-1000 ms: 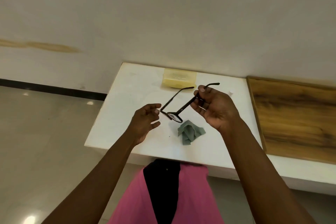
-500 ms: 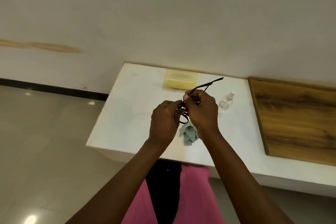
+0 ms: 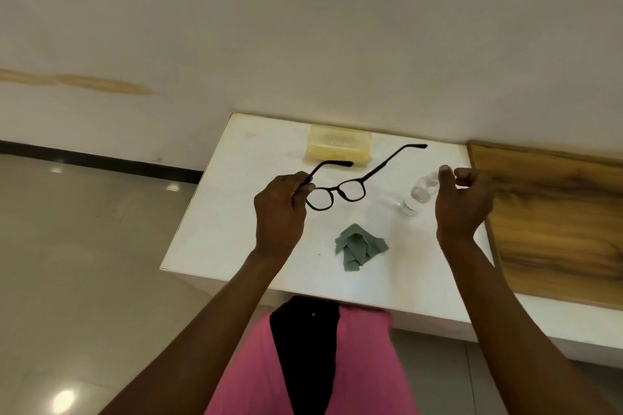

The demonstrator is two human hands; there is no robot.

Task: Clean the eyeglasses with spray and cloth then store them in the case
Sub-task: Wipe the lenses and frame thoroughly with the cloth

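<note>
While the person leans over it, table point(image 3: 215, 232): white, bears everything below.
Case point(image 3: 338, 145): yellowish, lid down, contents hidden, at the far edge.
Eyeglasses point(image 3: 337, 194): held above the table, front running left-right, both temples open and pointing away toward the wall.
Left hand point(image 3: 279, 209): fingers pinch the left hinge.
Right hand point(image 3: 463, 202): fingers loosely curled, holding nothing.
Cloth point(image 3: 359, 248): grey-green, crumpled, near edge.
Spray bottle point(image 3: 419, 194): clear, lying tilted, partly behind the right hand.
</note>
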